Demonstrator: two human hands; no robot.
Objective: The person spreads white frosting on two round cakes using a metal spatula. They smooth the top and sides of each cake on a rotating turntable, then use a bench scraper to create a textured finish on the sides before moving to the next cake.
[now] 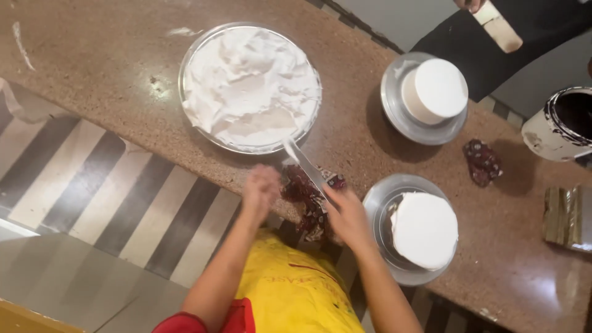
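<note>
Steel shows in the palette knife (303, 161), clamped in the right hand (346, 216); its long blade slants up and left from the fist, tip touching the near rim of the cream bowl (246, 86). The left hand (261, 189), blurred and loosely curled, holds nothing I can make out. A white cake (424, 229) sits just right of the gripping hand.

The counter (117, 74) is speckled brown stone, polished enough to catch glare. The bowl (188, 68) of soft, peaked white cream, the spatula blade (302, 161) and the two cake stands (394, 111) (376, 203) are shiny metal, and both cakes (435, 89) (425, 229) wear smooth matt white icing. A dark red patterned cloth (308, 197) lies crumpled at the counter edge.
</note>
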